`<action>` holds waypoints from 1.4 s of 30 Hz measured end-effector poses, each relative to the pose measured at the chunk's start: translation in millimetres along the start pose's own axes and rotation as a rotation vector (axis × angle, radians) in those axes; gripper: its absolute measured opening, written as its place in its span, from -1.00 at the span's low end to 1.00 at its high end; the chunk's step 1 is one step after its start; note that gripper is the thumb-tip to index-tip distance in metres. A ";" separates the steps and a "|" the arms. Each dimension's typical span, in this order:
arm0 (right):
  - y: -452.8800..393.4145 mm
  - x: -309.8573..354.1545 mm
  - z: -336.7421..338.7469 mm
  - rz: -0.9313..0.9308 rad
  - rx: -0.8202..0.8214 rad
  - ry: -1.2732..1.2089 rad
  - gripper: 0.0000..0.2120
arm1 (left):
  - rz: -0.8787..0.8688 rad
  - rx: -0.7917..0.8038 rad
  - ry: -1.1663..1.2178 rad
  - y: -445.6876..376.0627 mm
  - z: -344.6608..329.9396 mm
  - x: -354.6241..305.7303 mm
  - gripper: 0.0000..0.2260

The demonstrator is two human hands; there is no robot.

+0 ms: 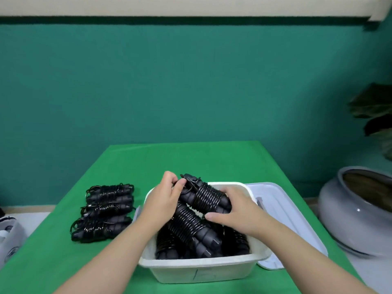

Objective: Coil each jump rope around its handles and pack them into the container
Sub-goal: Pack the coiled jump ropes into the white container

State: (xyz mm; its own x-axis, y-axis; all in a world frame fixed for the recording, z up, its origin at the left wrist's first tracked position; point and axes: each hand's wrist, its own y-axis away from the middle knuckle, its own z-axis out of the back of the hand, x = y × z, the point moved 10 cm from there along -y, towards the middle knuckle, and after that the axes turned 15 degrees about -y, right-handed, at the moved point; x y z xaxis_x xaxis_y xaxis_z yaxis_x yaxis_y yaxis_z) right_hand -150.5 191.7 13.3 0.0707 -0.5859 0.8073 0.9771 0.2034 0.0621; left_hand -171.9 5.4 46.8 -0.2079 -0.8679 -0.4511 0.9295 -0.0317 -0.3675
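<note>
A white plastic container [197,269] sits near the table's front edge, filled with several coiled black jump ropes [188,228]. Both hands hold one coiled jump rope [204,195] over the far part of the container. My left hand [164,200] pinches its far end, where a loose loop of cord sticks out. My right hand [234,211] grips its near end around the handles. Three more coiled jump ropes [104,211] lie stacked on the green cloth to the container's left.
The container's white lid [282,215] lies on the green table [84,262] to its right. A large grey ceramic pot [356,211] stands off the table at the right, with a dark plant above it. A white object [9,234] lies at the left edge.
</note>
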 end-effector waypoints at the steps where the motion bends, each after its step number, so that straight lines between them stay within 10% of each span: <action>1: 1.5 -8.7 -6.3 -0.042 0.032 0.033 -0.36 | 0.015 0.082 0.012 1.5 -18.6 4.0 -0.81; 7: -0.3 -50.8 -38.6 -0.229 0.077 -0.034 -0.44 | 0.093 0.531 -0.082 24.0 -81.7 32.7 -0.73; 12: -7.9 -60.9 -42.4 -0.255 0.108 -0.068 -0.42 | -0.182 0.796 -0.310 45.2 -78.6 18.0 -0.50; 16: -7.1 -53.5 -42.6 -0.217 0.107 -0.035 -0.47 | -0.514 0.731 -0.730 54.6 -80.8 -3.5 -0.37; 22: -3.1 -50.2 -47.4 -0.207 0.154 -0.034 -0.66 | -0.797 0.423 -0.754 57.4 -58.6 -33.7 -0.35; 32: -0.6 -39.9 -49.8 -0.164 0.208 -0.028 -0.68 | -0.504 0.518 -0.644 42.0 -39.0 -4.1 -0.83; 36: 2.3 -39.8 -54.9 -0.162 0.244 -0.042 -0.68 | -0.462 0.719 -0.849 68.5 -74.9 10.7 -0.39; 42: 1.6 -43.4 -57.4 -0.159 0.237 -0.049 -0.55 | -0.468 0.746 -1.079 69.9 -94.4 7.4 -0.39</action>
State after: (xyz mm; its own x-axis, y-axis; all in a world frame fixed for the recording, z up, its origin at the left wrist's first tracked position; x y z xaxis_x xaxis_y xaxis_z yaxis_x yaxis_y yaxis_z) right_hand -140.5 172.4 -55.3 -0.0953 -0.5874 0.8037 0.9007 0.2928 0.3208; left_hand -137.2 43.5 -59.0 -0.5236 -0.6419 0.5602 0.8517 -0.3797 0.3610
